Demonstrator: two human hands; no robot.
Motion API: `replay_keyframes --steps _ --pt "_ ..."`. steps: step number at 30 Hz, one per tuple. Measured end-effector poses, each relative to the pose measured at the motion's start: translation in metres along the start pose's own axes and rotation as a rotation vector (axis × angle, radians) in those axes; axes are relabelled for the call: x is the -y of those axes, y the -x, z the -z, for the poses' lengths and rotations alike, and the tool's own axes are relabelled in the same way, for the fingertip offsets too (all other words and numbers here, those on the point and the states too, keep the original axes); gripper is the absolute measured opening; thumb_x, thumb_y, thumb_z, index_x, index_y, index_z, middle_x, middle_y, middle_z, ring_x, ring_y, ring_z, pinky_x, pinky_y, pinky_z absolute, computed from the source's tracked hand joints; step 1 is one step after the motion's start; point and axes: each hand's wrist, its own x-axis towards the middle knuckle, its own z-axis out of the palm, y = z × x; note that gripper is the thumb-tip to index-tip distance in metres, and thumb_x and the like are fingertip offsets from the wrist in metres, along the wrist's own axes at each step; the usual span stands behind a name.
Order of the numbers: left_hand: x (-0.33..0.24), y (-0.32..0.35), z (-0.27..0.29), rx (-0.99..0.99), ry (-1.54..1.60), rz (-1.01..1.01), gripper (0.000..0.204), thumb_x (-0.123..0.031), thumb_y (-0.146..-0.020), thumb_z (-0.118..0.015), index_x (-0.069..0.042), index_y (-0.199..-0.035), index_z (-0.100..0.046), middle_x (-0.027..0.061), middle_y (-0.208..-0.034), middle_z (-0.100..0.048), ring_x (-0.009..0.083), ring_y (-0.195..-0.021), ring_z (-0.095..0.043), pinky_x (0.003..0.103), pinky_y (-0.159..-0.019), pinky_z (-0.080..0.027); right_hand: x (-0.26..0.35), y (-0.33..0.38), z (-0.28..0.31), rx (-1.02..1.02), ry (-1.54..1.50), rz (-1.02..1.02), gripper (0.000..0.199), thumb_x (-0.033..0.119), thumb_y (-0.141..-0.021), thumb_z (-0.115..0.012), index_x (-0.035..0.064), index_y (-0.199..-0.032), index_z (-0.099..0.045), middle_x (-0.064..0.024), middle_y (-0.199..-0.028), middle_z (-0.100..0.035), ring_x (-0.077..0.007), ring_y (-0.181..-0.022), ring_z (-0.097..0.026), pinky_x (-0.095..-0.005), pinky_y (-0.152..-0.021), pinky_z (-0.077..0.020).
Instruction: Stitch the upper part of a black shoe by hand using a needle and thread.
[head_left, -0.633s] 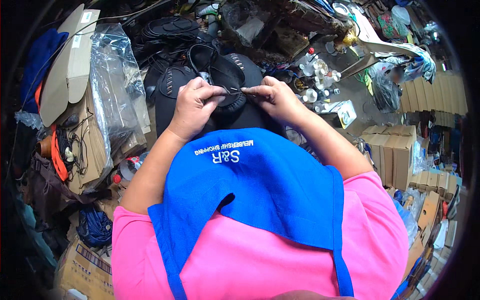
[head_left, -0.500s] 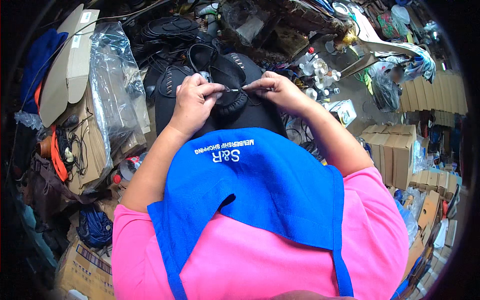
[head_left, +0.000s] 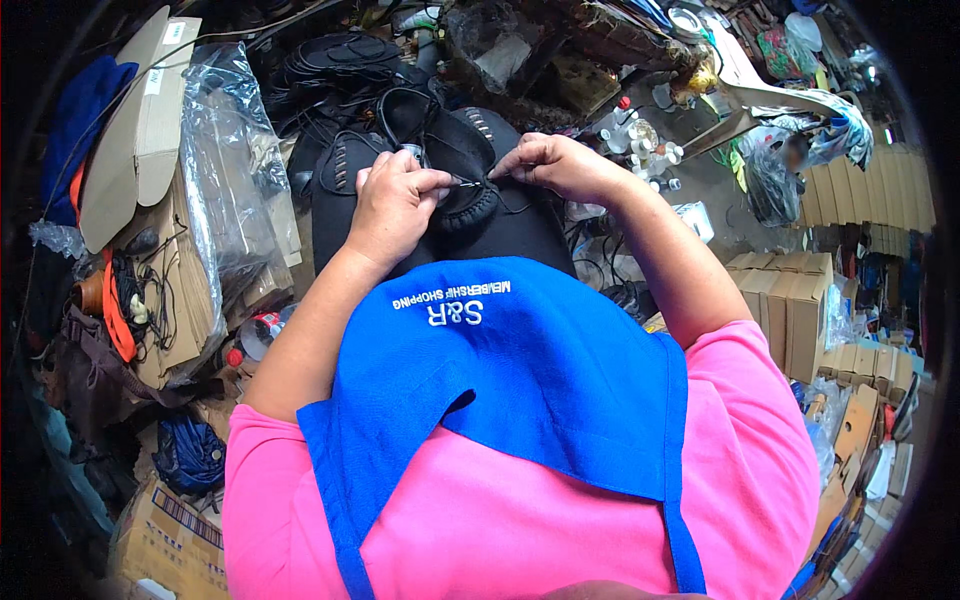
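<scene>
A black shoe [head_left: 468,212] with a gathered, stitched toe rests between my knees, its opening facing away from me. My left hand [head_left: 398,205] is closed, thumb and forefinger pinching a thin metal needle-like tool [head_left: 467,184] that points right across the shoe's edge. The tool's handle end is hidden in the fingers. Against the right side of that edge, my right hand [head_left: 560,166] is closed in a pinch on dark thread [head_left: 515,208], part of which curls below the fingertips. Just beyond the left hand stands another looped black piece [head_left: 404,112], perhaps a second shoe.
Black cords and dark items [head_left: 340,65] are piled past my knees. Cardboard sheets [head_left: 140,130] and clear plastic wrap [head_left: 228,160] stand on the left. Several small bottles [head_left: 640,140] cluster ahead on the right, with stacked cardboard [head_left: 785,295] nearer my right elbow.
The right hand has shifted slightly up and right. The metal tool is angled more downward at its tip, and the left hand has stayed almost in place, still pinching it.
</scene>
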Motion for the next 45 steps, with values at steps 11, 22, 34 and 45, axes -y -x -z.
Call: replay_keyframes --steps 11,22,34,45 --pt "0.006 -0.018 -0.003 0.186 0.262 0.044 0.016 -0.015 -0.071 -0.071 -0.018 -0.086 -0.072 0.0025 -0.076 -0.057 0.0209 -0.085 -0.055 0.038 -0.074 -0.040 -0.002 -0.005 0.005 0.098 -0.171 -0.005 0.029 0.006 -0.082 -0.062 0.0100 -0.110 -0.067 -0.0035 -0.095 -0.060 -0.0138 -0.094 -0.054 -0.0264 -0.087 -0.0416" --pt "-0.011 0.003 0.005 0.047 0.087 0.123 0.025 -0.012 -0.070 -0.072 -0.012 -0.095 -0.070 0.0044 -0.078 -0.065 0.0221 -0.083 -0.059 0.034 -0.078 -0.040 0.002 0.000 -0.013 -0.057 -0.540 -0.136 0.031 0.007 -0.082 -0.067 0.0029 -0.112 -0.063 -0.0011 -0.099 -0.065 -0.0068 -0.088 -0.058 -0.0235 -0.082 -0.0467" --pt "-0.015 -0.016 -0.014 0.220 0.337 0.308 0.015 -0.007 -0.074 -0.071 -0.005 -0.087 -0.065 0.0054 -0.078 -0.067 0.0113 -0.072 -0.063 0.026 -0.069 -0.049 0.006 -0.018 -0.009 -0.025 -0.255 -0.193 0.016 0.010 -0.079 -0.071 0.0014 -0.091 -0.066 -0.0002 -0.083 -0.066 -0.0066 -0.077 -0.057 -0.0237 -0.073 -0.0469" --pt "-0.006 -0.014 0.015 0.242 -0.091 0.056 0.010 -0.020 -0.075 -0.068 -0.013 -0.081 -0.065 0.0032 -0.083 -0.061 0.0243 -0.094 -0.055 0.042 -0.081 -0.035 -0.010 -0.003 0.009 -0.074 -0.408 -0.304 0.013 0.015 -0.081 -0.070 0.0041 -0.084 -0.064 0.0030 -0.072 -0.061 -0.0065 -0.069 -0.054 -0.0222 -0.067 -0.0438"
